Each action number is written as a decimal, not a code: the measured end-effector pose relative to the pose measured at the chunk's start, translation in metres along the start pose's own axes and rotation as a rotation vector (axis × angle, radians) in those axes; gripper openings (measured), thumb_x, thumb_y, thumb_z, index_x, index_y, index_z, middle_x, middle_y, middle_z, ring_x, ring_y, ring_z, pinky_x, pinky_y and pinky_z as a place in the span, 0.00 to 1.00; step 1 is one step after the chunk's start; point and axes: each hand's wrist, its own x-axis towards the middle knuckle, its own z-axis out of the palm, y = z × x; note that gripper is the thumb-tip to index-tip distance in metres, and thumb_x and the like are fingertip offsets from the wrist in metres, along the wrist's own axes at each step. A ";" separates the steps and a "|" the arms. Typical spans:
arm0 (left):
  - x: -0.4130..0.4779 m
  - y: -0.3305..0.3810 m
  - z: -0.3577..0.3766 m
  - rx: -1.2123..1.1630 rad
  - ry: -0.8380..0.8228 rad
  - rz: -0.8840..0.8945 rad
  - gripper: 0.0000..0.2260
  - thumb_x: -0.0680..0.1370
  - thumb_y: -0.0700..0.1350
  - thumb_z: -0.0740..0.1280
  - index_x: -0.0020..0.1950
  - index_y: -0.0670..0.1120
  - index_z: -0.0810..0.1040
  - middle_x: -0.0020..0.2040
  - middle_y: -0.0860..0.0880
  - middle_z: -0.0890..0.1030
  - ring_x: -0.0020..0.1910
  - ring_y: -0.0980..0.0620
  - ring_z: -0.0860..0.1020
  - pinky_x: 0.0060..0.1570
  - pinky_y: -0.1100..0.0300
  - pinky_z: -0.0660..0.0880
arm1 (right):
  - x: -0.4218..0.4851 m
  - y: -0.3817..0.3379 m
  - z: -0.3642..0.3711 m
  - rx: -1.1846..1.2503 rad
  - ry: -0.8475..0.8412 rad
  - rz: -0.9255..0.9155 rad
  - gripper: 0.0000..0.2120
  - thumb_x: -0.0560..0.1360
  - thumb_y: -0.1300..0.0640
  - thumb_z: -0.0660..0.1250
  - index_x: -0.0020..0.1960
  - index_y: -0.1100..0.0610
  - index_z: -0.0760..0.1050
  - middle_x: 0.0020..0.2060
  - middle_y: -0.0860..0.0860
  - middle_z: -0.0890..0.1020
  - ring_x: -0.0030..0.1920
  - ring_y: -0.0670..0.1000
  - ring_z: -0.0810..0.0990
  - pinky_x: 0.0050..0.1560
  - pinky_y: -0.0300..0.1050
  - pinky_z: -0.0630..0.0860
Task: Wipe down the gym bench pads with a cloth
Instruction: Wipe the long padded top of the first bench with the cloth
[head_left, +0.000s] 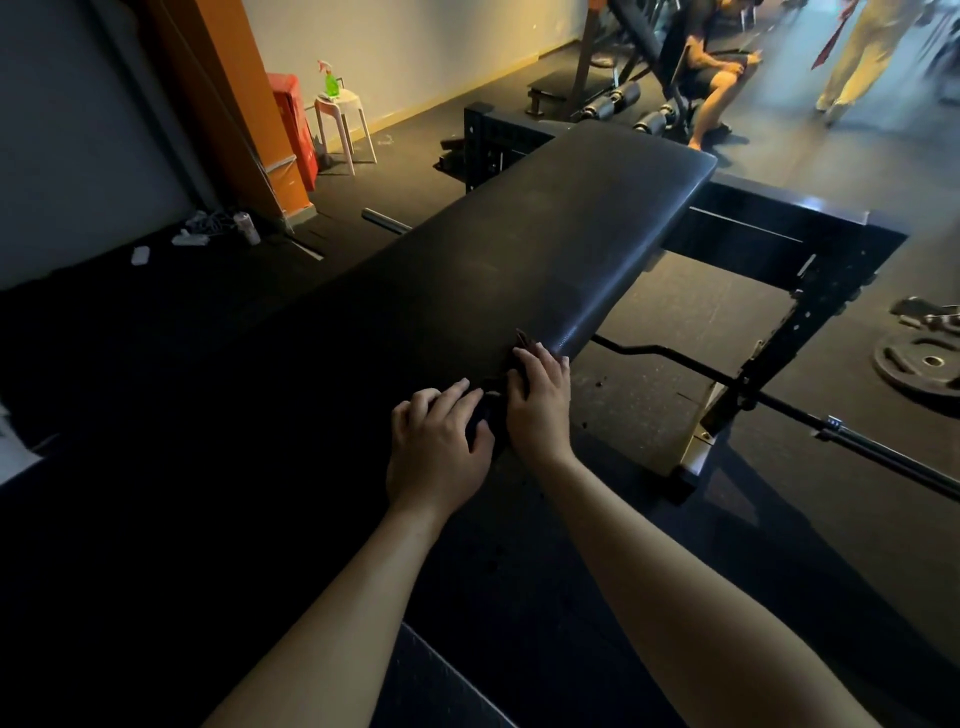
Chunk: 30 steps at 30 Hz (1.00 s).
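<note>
Cloth: a dark cloth is bunched up between the two hands. It sits on the right edge of the bench pad, at the near end. One brownish corner pokes out past the right fingertips.
Left hand: the left hand has bent fingers and its thumb is tucked against the bunch, so it is holding the cloth.
Right hand: the right hand lies on top of the cloth with its fingers nearly straight, pressing it onto the pad's edge.
Pad direction: the pad is long and black. Its long way runs from near-left up to far-right, and the far end is rounded.
Edges: the right long edge curves down, and the hands are right at it. The left edge is lost in the dark.
Room to move: most of the pad ahead of the hands is bare.
Beside the pad: a black metal frame stands on the right. A long bar lies low there, and a weight plate lies flat on the floor.
Floor: dark mats.
Room: dim. There is an orange pillar and a pale wall. Far off, a green spray bottle stands on a white stool.
People: one person sits on a machine at the back, and another stands close by.
</note>
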 end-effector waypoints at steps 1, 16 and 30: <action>0.000 0.000 0.001 -0.013 0.005 0.001 0.20 0.79 0.54 0.61 0.69 0.52 0.78 0.71 0.54 0.76 0.66 0.51 0.70 0.67 0.49 0.65 | -0.008 0.001 0.003 -0.023 -0.001 -0.049 0.19 0.82 0.56 0.61 0.73 0.52 0.71 0.77 0.49 0.64 0.80 0.54 0.48 0.79 0.56 0.48; 0.051 0.046 0.031 0.072 -0.047 -0.089 0.20 0.81 0.55 0.60 0.73 0.56 0.72 0.75 0.55 0.69 0.70 0.51 0.66 0.70 0.49 0.60 | 0.076 0.046 -0.043 0.013 -0.151 -0.055 0.21 0.83 0.55 0.60 0.75 0.50 0.66 0.80 0.50 0.56 0.80 0.55 0.43 0.78 0.58 0.46; 0.133 0.110 0.073 0.055 -0.046 -0.181 0.19 0.82 0.54 0.59 0.73 0.56 0.73 0.75 0.57 0.70 0.70 0.52 0.66 0.71 0.49 0.59 | 0.125 0.093 -0.066 0.146 -0.232 -0.104 0.23 0.83 0.51 0.59 0.77 0.43 0.61 0.80 0.42 0.50 0.80 0.49 0.42 0.78 0.60 0.48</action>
